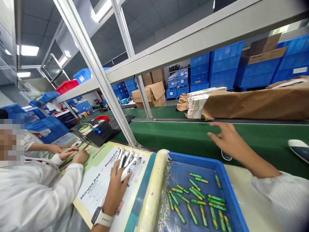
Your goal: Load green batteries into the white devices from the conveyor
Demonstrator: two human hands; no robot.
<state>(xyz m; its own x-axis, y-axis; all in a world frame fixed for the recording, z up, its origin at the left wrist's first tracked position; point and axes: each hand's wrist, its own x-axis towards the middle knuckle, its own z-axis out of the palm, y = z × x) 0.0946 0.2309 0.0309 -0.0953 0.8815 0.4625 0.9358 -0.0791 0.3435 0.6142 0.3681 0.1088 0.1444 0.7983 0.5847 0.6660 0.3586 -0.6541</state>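
Note:
My left hand, wearing a watch, is closed around a small group of white handheld devices with dark sides and small round buttons. They lie side by side on the mouse-pad-printed sheet. My right hand reaches over the green conveyor belt, thumb and fingers apart, with nothing visible in it. Just below it, a white-and-dark device is partly covered by the hand and wrist. Another white-and-dark device lies on the belt at the right edge.
A blue tray holds several loose green-and-yellow batteries; a padded roll borders it. Beyond the belt stand white cartons and brown paper. A metal post rises ahead. A co-worker's hands are at left.

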